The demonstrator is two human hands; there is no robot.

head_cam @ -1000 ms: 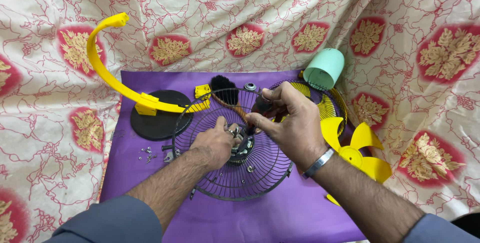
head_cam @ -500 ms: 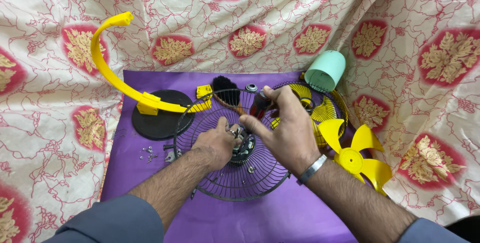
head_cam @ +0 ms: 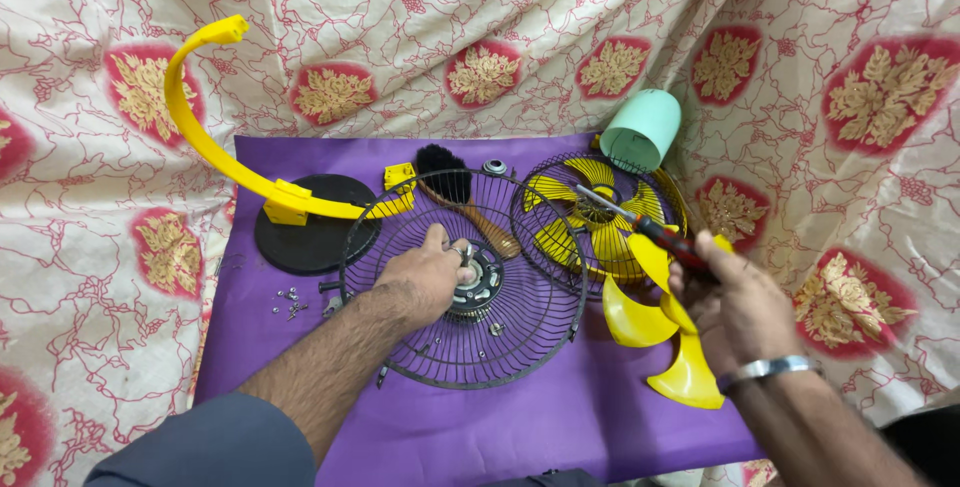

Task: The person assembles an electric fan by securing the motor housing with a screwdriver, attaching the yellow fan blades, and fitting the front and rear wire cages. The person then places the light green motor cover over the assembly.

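Observation:
My left hand (head_cam: 425, 275) rests on the black wire fan guard (head_cam: 520, 337), fingers on the round motor hub (head_cam: 478, 282) at its centre. My right hand (head_cam: 740, 307) is off to the right, closed around a red-and-black screwdriver (head_cam: 660, 235) whose shaft points up-left over a second guard with yellow spokes (head_cam: 590, 217). A yellow fan blade (head_cam: 660, 332) lies just below and left of that hand, partly under it.
A purple mat (head_cam: 500, 427) covers a patterned cloth. On it are a black round base (head_cam: 310, 237) with a curved yellow stand arm (head_cam: 200, 127), a black-bristled brush (head_cam: 450, 182), several small screws (head_cam: 290, 302) and a mint green cap (head_cam: 640, 129).
My right hand has pulled away from the hub to the right, carrying the screwdriver. The yellow-spoked guard is uncovered. My left hand has stayed on the hub.

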